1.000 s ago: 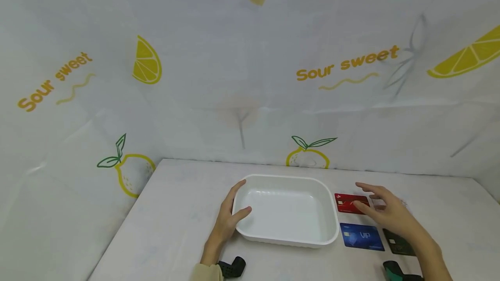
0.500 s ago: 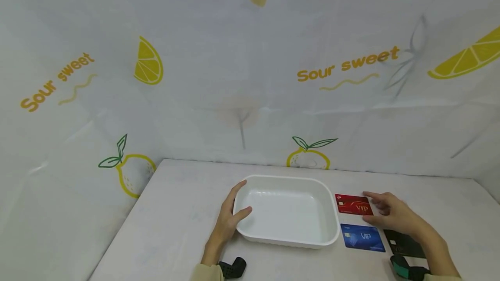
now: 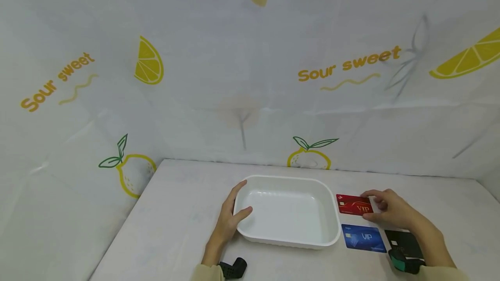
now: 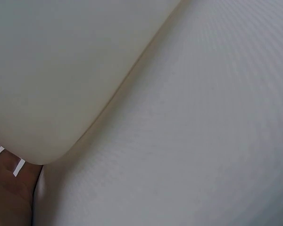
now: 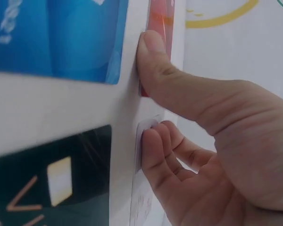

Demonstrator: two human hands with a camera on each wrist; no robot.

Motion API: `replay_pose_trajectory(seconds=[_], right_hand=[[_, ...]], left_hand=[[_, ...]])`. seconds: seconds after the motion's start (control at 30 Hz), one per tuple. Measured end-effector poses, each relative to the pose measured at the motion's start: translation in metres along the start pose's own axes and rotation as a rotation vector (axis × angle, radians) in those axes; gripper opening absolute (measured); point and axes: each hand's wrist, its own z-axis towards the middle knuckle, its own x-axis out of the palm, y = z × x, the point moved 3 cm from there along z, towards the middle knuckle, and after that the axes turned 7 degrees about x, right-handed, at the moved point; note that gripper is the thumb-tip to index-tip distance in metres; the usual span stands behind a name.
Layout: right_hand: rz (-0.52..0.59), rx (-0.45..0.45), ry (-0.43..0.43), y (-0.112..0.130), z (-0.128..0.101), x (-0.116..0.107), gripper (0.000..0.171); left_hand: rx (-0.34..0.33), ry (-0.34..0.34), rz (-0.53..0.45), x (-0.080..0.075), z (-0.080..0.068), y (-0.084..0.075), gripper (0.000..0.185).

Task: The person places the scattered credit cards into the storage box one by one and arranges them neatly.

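A white rectangular plastic tray (image 3: 289, 216) stands on the white-covered table in the head view. My left hand (image 3: 225, 220) holds its left side, thumb over the rim and fingers along the outer wall. To the right of the tray lies a red VIP card (image 3: 353, 205). My right hand (image 3: 400, 214) has thumb and index finger at opposite long edges of this card, near its right end. In the right wrist view the thumb presses the red card's edge. The other fingers curl over a pale card (image 5: 138, 146), mostly hidden by the hand.
A blue VIP card (image 3: 364, 238) lies in front of the red one. Beside it is a dark green card (image 3: 404, 243), partly covered by the right wrist's strap. A white sheet with lemon prints (image 3: 308, 158) hangs behind the table.
My right hand has come down from above the cards, moved slightly right, and brought thumb and index finger to the red card's edges. The left hand and tray stay put.
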Motion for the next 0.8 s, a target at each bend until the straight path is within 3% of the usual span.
replay_pose_trajectory(seconds=[0.37,0.8], right_hand=[[0.074,-0.042,-0.03,0.0065,-0.0053,-0.0004,0.063],[0.061,-0.024,0.037,0.0052,-0.0054,0.0004,0.068]], left_hand=[[-0.005,0.002,-0.005,-0.0022,0.0003,0.0011,0.07],[0.001,0.01,0.003,-0.0002,0.0006,-0.0008,0.067]])
